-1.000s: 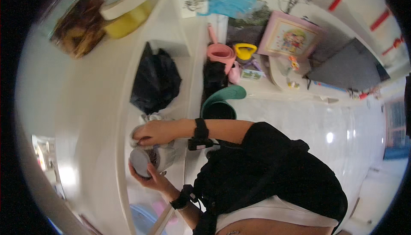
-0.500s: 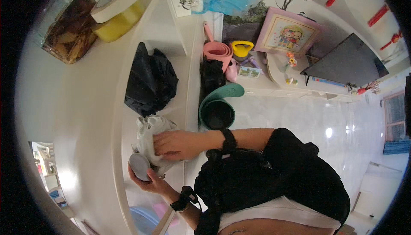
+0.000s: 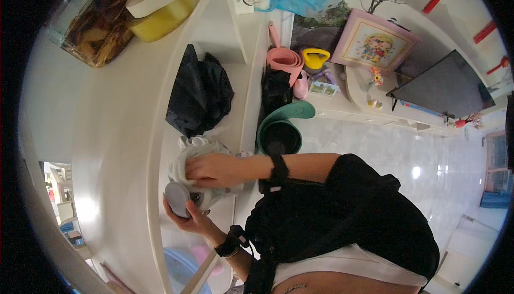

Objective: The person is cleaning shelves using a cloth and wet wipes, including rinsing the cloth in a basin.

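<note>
In my left hand [image 3: 197, 222] is a round container with a flat grey lid [image 3: 175, 200]; its fingers and thumb close around the rim, and the lid hides most of its body. Directly above it, a crumpled white plastic bag [image 3: 199, 145] lies on the white shelf [image 3: 193, 230]. My right hand [image 3: 219, 170] reaches over this bag from the right, its fingers curled into the plastic and close to the lid. Its fingertips are partly hidden by the folds. A crumpled black plastic bag [image 3: 201, 93] sits just beyond the white one.
Two tape rolls [image 3: 163, 18] and a clear box of brown pieces [image 3: 96, 26] stand on the upper surface. Beyond the shelf are a rolled green mat [image 3: 284, 133], a pink roll [image 3: 286, 61] and a yellow-handled kettlebell [image 3: 316, 58]. A blue basin [image 3: 179, 272] is below.
My right hand has shifted left and slightly up over the white bag, nearer the lid. The lidded container has turned a little, showing a dark part beside the lid. The whole view has shifted slightly.
</note>
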### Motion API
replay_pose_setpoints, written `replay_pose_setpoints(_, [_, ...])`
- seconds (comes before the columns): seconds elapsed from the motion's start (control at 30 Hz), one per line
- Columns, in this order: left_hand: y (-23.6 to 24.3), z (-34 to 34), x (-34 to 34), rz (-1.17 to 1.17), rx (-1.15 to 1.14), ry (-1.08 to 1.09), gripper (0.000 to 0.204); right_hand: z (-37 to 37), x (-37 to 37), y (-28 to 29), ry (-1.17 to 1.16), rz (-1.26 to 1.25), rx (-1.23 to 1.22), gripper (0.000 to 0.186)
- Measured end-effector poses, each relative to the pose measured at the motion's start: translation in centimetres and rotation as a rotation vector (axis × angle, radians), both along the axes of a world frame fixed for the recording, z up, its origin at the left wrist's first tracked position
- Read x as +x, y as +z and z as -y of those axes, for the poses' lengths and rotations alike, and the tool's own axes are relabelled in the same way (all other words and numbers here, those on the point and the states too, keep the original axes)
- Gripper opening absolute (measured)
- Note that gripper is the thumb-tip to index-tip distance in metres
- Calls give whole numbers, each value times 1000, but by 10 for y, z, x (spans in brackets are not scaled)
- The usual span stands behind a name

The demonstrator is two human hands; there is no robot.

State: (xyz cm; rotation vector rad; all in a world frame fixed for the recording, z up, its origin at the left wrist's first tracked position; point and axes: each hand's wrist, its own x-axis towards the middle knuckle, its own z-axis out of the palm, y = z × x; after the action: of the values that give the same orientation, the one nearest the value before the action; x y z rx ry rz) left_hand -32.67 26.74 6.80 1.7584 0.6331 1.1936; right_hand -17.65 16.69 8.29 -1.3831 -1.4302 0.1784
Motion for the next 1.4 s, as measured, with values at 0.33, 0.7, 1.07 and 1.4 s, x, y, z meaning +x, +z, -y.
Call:
replay_pose_setpoints(0.33, [4,1,1,-16,-37,-35,63,17,-7,0,96,61,18,27])
replay_pose_setpoints(0.7, [5,2,6,-123,133,87,59,-18,2,1,85,-184,20,29])
replay_pose_setpoints(1.07, [9,1,6,-95,54,40,59,-4,-11,1,-2,22,45,27])
replay_pose_setpoints(1.4, [9,3,7,-108,69,62,63,-27,4,4,102,-176,-56,29])
